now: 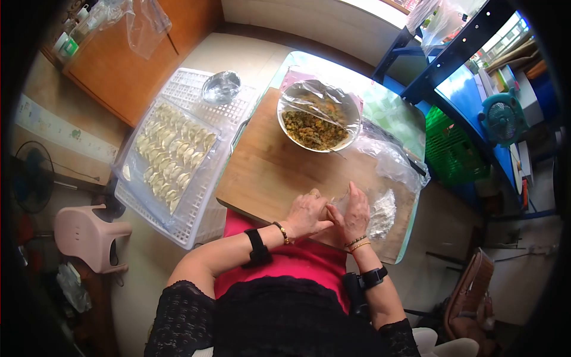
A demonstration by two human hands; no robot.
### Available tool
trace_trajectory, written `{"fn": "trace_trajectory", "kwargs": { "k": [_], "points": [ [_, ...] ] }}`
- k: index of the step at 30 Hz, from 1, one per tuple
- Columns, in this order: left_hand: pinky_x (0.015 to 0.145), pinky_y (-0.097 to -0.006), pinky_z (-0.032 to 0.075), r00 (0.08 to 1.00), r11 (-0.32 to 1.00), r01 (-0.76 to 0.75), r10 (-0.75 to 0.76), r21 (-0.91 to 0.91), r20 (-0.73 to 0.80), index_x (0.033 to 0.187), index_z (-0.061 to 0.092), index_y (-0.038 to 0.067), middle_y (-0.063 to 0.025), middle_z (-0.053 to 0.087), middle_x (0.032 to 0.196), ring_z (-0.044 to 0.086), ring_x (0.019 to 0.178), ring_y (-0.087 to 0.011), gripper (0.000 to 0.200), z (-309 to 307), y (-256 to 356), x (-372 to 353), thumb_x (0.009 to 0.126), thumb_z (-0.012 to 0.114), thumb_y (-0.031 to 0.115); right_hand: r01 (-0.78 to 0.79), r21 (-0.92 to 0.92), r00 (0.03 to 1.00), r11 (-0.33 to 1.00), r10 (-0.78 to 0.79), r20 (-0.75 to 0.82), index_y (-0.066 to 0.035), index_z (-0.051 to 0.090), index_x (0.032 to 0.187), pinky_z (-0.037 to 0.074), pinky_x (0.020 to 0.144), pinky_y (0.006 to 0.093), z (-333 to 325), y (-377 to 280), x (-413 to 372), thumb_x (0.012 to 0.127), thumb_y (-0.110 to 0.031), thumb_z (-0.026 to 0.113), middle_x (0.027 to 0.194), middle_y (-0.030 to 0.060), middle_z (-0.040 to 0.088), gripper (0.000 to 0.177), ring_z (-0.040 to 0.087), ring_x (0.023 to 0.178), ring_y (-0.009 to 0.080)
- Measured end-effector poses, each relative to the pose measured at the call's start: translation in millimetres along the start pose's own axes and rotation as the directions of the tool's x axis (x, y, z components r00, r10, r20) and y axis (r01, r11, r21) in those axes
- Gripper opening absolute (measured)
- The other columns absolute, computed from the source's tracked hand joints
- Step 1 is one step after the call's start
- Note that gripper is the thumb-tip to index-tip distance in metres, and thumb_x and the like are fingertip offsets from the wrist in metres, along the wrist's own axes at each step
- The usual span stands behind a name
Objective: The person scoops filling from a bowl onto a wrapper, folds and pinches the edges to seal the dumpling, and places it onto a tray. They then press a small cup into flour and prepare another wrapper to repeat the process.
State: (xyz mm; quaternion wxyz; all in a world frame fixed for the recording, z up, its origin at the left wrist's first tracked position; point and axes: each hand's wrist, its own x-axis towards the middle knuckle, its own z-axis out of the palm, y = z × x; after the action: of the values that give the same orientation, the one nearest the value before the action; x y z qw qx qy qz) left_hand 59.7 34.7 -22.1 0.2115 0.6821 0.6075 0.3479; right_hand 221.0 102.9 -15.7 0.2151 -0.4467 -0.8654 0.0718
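Note:
My left hand (306,214) and my right hand (355,213) meet low over the near edge of a wooden board (256,160). The left fingers curl inward. On the right, the fingers point away from me, pressed together, with the thumb toward the left hand. A small pale patch shows between the fingertips; I cannot tell what they hold. Right of my right hand lies a heap of white flour (382,215). Farther back on the board stands a bowl of chopped filling (315,128), partly covered by clear plastic film (315,95).
To the left, a white plastic crate (184,89) carries a tray with rows of dumplings (172,152) and a metal bowl (221,88). Crumpled plastic bags (389,160) lie at the board's right. A pink stool (89,238) and a green basket (452,149) flank the work area.

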Motion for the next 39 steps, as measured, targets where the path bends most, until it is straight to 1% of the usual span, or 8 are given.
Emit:
{"fn": "trace_trajectory", "kwargs": {
  "k": [6, 13, 15, 21, 24, 28, 33, 39],
  "points": [
    [0.072, -0.0439, 0.044, 0.997, 0.99, -0.069, 0.064, 0.124, 0.047, 0.094, 0.059, 0.008, -0.0142, 0.054, 0.094, 0.057, 0.084, -0.0327, 0.03, 15.0, 4.4, 18.4, 0.073, 0.072, 0.025, -0.308, 0.412, 0.946, 0.858, 0.323, 0.034, -0.001, 0.038, 0.141, 0.048, 0.086, 0.0406, -10.3, 14.6, 2.7, 0.08, -0.02, 0.073, 0.113, 0.0221, 0.056, 0.073, 0.057, 0.101, 0.0339],
    [0.071, -0.0453, 0.045, 0.987, 0.993, -0.095, 0.085, 0.073, 0.133, 0.092, 0.057, 0.007, -0.0145, 0.053, 0.095, 0.056, 0.081, -0.0348, 0.017, -5.5, -14.1, 19.0, 0.075, 0.062, 0.01, 0.07, 0.243, 0.997, 0.968, -0.077, 0.02, 0.0, 0.037, 0.142, 0.043, 0.091, 0.0425, -25.4, -9.9, -13.1, 0.079, -0.013, 0.07, 0.12, 0.0202, 0.054, 0.073, 0.054, 0.106, 0.0368],
    [0.072, -0.0445, 0.045, 0.992, 0.995, -0.078, 0.071, 0.065, 0.107, 0.095, 0.058, 0.007, -0.0147, 0.053, 0.096, 0.056, 0.082, -0.0346, 0.021, -9.3, -17.6, 10.9, 0.075, 0.063, 0.011, 0.137, -0.033, 0.984, 0.99, -0.132, 0.121, -0.003, 0.036, 0.143, 0.04, 0.092, 0.0434, -13.1, -20.5, -19.5, 0.078, -0.025, 0.071, 0.126, 0.0173, 0.051, 0.077, 0.05, 0.111, 0.0334],
    [0.073, -0.0416, 0.045, 0.997, 0.999, 0.011, -0.014, 0.04, 0.071, 0.1, 0.06, 0.006, -0.0152, 0.055, 0.098, 0.057, 0.086, -0.0327, 0.035, -6.1, -3.1, 5.3, 0.074, 0.071, 0.026, -0.011, 0.003, 1.0, 1.0, 0.011, 0.018, -0.003, 0.037, 0.14, 0.041, 0.09, 0.0437, 0.4, 3.2, 4.6, 0.078, -0.039, 0.073, 0.123, 0.0162, 0.052, 0.08, 0.052, 0.108, 0.0335],
    [0.073, -0.0403, 0.043, 0.991, 0.979, -0.121, 0.128, 0.162, -0.035, 0.093, 0.059, 0.005, -0.0154, 0.055, 0.094, 0.057, 0.086, -0.0318, 0.029, 10.6, 8.9, 13.5, 0.076, 0.07, 0.025, -0.248, 0.349, 0.964, 0.904, 0.264, 0.0, 0.0, 0.037, 0.14, 0.044, 0.09, 0.0436, 1.9, 17.2, 7.2, 0.08, -0.027, 0.073, 0.116, 0.0205, 0.055, 0.075, 0.055, 0.103, 0.0378],
    [0.073, -0.0428, 0.045, 0.981, 0.978, -0.144, 0.121, 0.154, 0.151, 0.092, 0.058, 0.006, -0.0151, 0.054, 0.094, 0.057, 0.084, -0.034, 0.016, 18.2, -0.2, 25.1, 0.078, 0.062, 0.012, -0.266, 0.356, 0.961, 0.896, 0.275, 0.026, 0.001, 0.036, 0.141, 0.044, 0.091, 0.0429, -24.0, 15.4, -3.5, 0.081, -0.021, 0.071, 0.119, 0.0221, 0.055, 0.072, 0.055, 0.105, 0.0383],
    [0.073, -0.0456, 0.047, 0.995, 0.996, -0.055, 0.049, 0.066, 0.092, 0.093, 0.059, 0.007, -0.0148, 0.053, 0.095, 0.058, 0.085, -0.0338, 0.017, -0.5, -11.9, 12.4, 0.077, 0.061, 0.01, 0.103, 0.069, 0.985, 0.992, -0.111, 0.129, -0.003, 0.035, 0.144, 0.04, 0.095, 0.0433, -25.1, -14.6, -21.6, 0.078, -0.014, 0.071, 0.127, 0.0195, 0.051, 0.076, 0.05, 0.115, 0.0357],
    [0.074, -0.0444, 0.046, 0.994, 0.999, 0.045, -0.046, 0.018, 0.099, 0.099, 0.059, 0.007, -0.0159, 0.054, 0.097, 0.058, 0.087, -0.0334, 0.026, -3.7, -0.7, 3.3, 0.076, 0.066, 0.019, -0.034, -0.022, 0.998, 0.999, 0.035, 0.045, -0.004, 0.036, 0.142, 0.041, 0.09, 0.0433, -1.4, -6.2, -8.3, 0.078, -0.033, 0.073, 0.123, 0.017, 0.052, 0.079, 0.052, 0.111, 0.0333]
  ]
}}
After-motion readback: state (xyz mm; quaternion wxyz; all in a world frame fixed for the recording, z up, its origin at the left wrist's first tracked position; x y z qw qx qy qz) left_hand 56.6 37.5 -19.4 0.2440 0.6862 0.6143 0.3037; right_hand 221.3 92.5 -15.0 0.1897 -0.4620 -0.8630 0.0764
